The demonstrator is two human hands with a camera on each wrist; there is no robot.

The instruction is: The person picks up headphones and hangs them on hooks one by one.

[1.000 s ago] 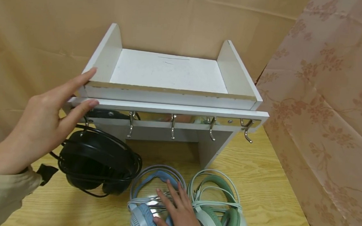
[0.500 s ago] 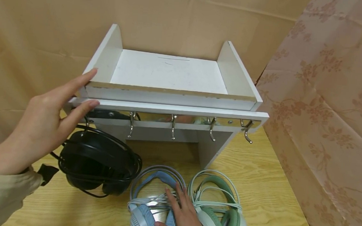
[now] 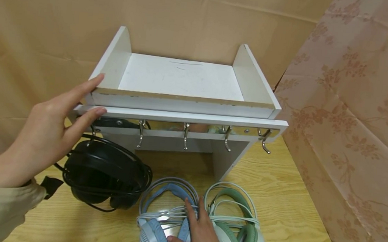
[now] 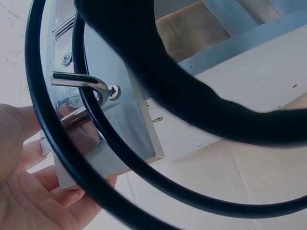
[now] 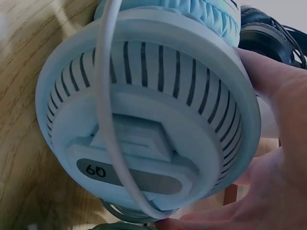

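My left hand (image 3: pixel 49 132) grips the left end of a white shelf rack (image 3: pixel 180 117), thumb on its front rail. In the left wrist view, fingers (image 4: pixel 67 191) wrap the board's end. Black headphones (image 3: pixel 105 167) hang below from the leftmost metal hook (image 4: pixel 81 81). My right hand (image 3: pixel 202 232) reaches over the right ear cup of blue headphones (image 3: pixel 154 235), fingers rather straight and thumb apart. In the right wrist view, the hand lies along the edge of that ear cup (image 5: pixel 144 110), marked 60; some fingertips are hidden.
Green headphones (image 3: pixel 249 239) with a bundled cable lie right of the blue pair on the wooden table (image 3: pixel 290 204). Several more metal hooks (image 3: pixel 227 139) stick out along the rail. A beige cloth (image 3: pixel 202 19) hangs behind; a floral cloth (image 3: pixel 362 111) stands at right.
My right hand has shifted slightly to the right over the blue headphones, its fingers drawing back from the headband. The left hand and all the headphones stay where they were.
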